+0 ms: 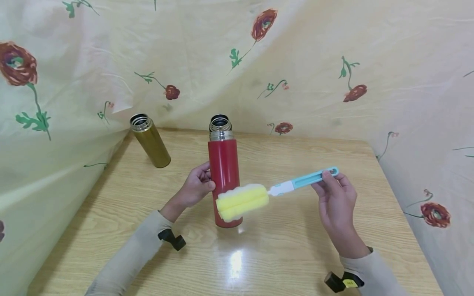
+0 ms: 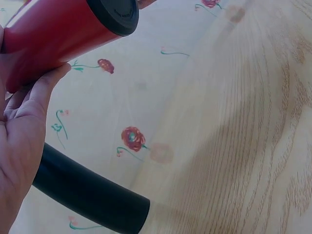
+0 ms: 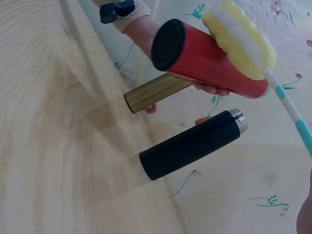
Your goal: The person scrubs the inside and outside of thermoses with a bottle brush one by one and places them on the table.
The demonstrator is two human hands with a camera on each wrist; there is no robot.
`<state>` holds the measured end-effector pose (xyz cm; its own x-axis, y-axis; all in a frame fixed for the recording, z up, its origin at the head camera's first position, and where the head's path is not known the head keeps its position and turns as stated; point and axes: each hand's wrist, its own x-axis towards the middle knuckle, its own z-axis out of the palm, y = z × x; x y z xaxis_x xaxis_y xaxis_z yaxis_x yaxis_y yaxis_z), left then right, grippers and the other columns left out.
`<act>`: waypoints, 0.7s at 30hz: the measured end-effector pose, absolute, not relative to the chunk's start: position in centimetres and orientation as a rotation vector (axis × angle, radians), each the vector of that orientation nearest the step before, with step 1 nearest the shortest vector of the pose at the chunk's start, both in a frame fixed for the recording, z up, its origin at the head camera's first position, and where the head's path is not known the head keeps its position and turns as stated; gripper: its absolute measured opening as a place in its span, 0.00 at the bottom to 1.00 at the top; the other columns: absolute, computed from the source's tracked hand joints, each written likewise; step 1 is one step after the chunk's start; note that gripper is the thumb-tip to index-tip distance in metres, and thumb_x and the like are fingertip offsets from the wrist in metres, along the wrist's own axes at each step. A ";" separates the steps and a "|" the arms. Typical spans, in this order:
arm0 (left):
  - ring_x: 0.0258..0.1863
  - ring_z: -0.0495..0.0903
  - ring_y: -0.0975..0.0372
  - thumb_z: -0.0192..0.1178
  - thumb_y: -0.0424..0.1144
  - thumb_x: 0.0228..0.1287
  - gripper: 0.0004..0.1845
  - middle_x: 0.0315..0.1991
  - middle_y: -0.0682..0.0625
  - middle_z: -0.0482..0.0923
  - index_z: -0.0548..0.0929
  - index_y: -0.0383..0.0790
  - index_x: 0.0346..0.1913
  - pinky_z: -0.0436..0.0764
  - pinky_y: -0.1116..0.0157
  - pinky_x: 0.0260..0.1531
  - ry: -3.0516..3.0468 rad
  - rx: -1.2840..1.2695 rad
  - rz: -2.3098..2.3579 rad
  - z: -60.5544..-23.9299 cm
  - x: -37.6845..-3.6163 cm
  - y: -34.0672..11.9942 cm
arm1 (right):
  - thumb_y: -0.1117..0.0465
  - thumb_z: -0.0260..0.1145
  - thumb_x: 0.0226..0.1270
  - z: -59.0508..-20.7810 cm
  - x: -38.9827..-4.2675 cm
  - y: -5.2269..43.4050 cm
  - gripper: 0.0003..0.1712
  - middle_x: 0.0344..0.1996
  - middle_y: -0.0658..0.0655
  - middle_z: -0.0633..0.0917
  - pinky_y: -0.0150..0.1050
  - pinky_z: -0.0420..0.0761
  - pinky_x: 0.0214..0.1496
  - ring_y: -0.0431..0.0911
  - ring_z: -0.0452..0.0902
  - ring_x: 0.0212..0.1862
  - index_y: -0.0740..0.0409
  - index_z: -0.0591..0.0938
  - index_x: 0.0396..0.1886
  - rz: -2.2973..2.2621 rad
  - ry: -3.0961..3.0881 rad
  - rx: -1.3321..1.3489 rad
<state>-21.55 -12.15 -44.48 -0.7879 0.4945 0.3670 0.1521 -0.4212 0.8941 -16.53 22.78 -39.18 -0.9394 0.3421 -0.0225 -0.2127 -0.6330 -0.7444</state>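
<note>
My left hand [image 1: 196, 186] grips a red vacuum flask [image 1: 224, 164] round its side, from the left. The flask stands upright with its steel mouth uncovered; its black base [image 3: 168, 45] shows from below in the right wrist view, raised off the table. My right hand [image 1: 338, 201] pinches the light-blue and white handle [image 1: 311, 179] of a bottle brush near its looped end. The brush's yellow and white sponge head [image 1: 244, 200] points left and overlaps the lower half of the flask in the head view. Part of the flask is hidden behind the sponge.
A gold flask [image 1: 152, 144], lidless, stands on the wooden table [image 1: 281, 255] at the back left. Behind the red flask stands a black flask [image 3: 192, 145], mostly hidden in the head view. Flowered cloth [image 1: 200, 61] hangs around the back and sides.
</note>
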 end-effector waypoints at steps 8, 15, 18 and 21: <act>0.49 0.87 0.61 0.71 0.55 0.62 0.41 0.53 0.49 0.86 0.70 0.35 0.71 0.87 0.63 0.46 1.525 0.958 2.286 -44.5 -21.7 -12.2 | 0.75 0.61 0.73 -40.6 -15.1 23.1 0.03 0.32 0.57 0.84 0.37 0.87 0.45 0.45 0.86 0.33 0.67 0.79 0.36 2.583 -1.221 -0.168; 0.48 0.88 0.60 0.73 0.55 0.60 0.40 0.52 0.50 0.87 0.72 0.38 0.69 0.88 0.63 0.44 1.533 0.942 2.293 -44.4 -21.6 -12.0 | 0.75 0.60 0.73 -41.2 -14.6 23.2 0.04 0.33 0.58 0.85 0.38 0.87 0.46 0.45 0.87 0.34 0.66 0.78 0.37 2.581 -1.256 -0.122; 0.48 0.88 0.61 0.74 0.54 0.58 0.41 0.51 0.50 0.87 0.72 0.38 0.69 0.88 0.64 0.44 1.520 0.931 2.308 -44.4 -21.5 -11.9 | 0.75 0.59 0.74 -41.2 -14.6 23.3 0.04 0.33 0.58 0.85 0.38 0.87 0.46 0.45 0.87 0.35 0.66 0.79 0.38 2.580 -1.256 -0.117; 0.48 0.88 0.61 0.74 0.55 0.57 0.42 0.51 0.50 0.87 0.71 0.37 0.70 0.88 0.65 0.43 1.519 0.928 2.319 -44.4 -21.4 -11.8 | 0.76 0.59 0.73 -41.1 -14.8 23.3 0.05 0.34 0.58 0.85 0.38 0.87 0.47 0.45 0.88 0.35 0.66 0.78 0.38 2.591 -1.232 -0.102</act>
<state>-21.38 -11.80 -44.41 -0.7770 0.4979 0.3852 0.1544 -0.4425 0.8834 -14.77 23.27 -41.10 -0.9610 0.2716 0.0517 -0.2116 -0.6021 -0.7699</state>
